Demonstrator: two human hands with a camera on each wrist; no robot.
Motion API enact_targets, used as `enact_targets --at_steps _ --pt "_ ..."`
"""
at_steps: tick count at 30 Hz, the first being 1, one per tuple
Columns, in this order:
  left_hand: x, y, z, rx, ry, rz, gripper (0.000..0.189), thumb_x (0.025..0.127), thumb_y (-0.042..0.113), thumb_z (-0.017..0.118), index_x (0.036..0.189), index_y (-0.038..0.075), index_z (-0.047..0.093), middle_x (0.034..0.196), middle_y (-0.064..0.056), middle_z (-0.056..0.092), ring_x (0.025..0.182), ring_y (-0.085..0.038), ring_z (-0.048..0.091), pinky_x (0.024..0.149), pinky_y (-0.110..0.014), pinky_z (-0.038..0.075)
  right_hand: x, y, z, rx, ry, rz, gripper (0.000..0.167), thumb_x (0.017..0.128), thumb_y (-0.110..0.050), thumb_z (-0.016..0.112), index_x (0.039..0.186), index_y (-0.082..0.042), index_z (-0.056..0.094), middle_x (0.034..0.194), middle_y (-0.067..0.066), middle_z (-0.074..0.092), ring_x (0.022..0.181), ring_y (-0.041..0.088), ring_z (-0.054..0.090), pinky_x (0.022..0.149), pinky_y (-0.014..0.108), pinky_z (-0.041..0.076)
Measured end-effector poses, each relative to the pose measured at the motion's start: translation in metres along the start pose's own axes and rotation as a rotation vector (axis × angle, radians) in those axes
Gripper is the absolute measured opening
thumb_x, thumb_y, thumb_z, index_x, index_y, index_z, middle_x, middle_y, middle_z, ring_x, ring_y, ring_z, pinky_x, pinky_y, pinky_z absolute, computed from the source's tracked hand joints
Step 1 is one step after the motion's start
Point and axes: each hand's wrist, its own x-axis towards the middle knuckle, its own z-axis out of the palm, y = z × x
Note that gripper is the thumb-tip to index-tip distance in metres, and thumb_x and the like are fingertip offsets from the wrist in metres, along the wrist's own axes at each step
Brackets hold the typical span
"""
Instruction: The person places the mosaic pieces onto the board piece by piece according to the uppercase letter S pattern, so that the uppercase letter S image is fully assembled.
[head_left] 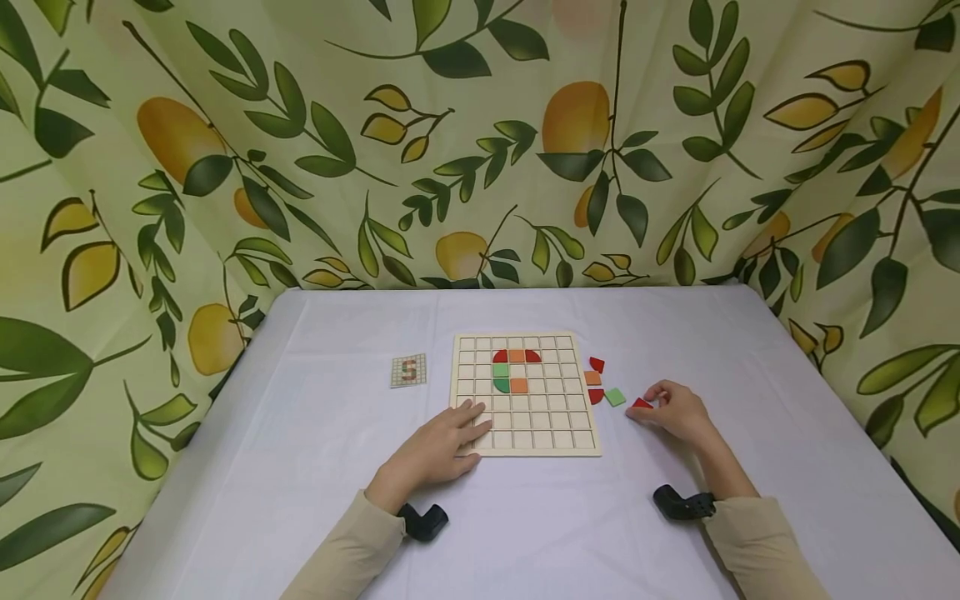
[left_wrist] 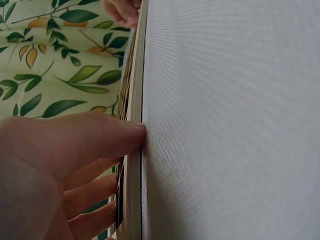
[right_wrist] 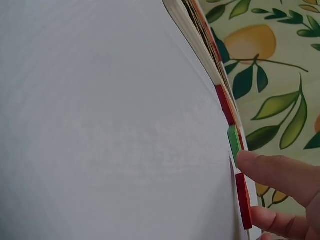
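My left hand (head_left: 444, 440) rests on the near left corner of a gridded wooden board (head_left: 555, 417). Its fingers lie straight on the squares; in the left wrist view the thumb (left_wrist: 125, 137) touches the board's edge. On the board sit red quarter-round tiles, orange squares, a light green square (head_left: 501, 370) and a dark green quarter-round tile (head_left: 502, 386). To the right of the board, my right hand (head_left: 681, 410) pinches a red tile (head_left: 641, 403) at the tabletop between thumb and finger. The right wrist view shows this red tile (right_wrist: 243, 200) close to the fingertips.
Beside the board's right edge lie a loose light green tile (head_left: 615, 397), an orange tile (head_left: 592, 378) and two red tiles, one farther (head_left: 597, 364) and one nearer. A small pattern card (head_left: 408, 371) lies left of the board. A patterned curtain (head_left: 480, 167) surrounds the white-covered table (head_left: 337, 350).
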Motion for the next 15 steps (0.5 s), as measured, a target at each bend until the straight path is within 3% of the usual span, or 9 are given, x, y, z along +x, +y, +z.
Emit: enact_targets --at_steps 7,15 --pt "0.0003 -0.0009 0.0005 -0.010 0.006 -0.014 0.050 0.090 0.026 0.060 0.139 0.014 0.054 0.153 -0.009 0.042 0.146 -0.030 0.035 0.119 -0.046 0.035 0.0013 -0.0067 0.0022 -0.007 0.000 -0.030 0.035 0.080 -0.023 0.075 0.097 0.002 0.056 0.070 0.004 0.041 0.069 0.019 0.041 0.055 0.026 0.030" --pt "0.0001 -0.0005 0.0005 -0.003 0.005 0.004 0.050 0.090 0.025 0.060 0.139 0.013 0.054 0.152 -0.010 0.044 0.145 -0.031 0.037 0.118 -0.046 0.036 0.0017 -0.0083 0.0040 0.015 -0.034 -0.077 0.037 0.082 -0.013 0.072 0.114 0.003 0.062 0.072 0.004 0.040 0.071 0.018 0.040 0.053 0.023 0.031"
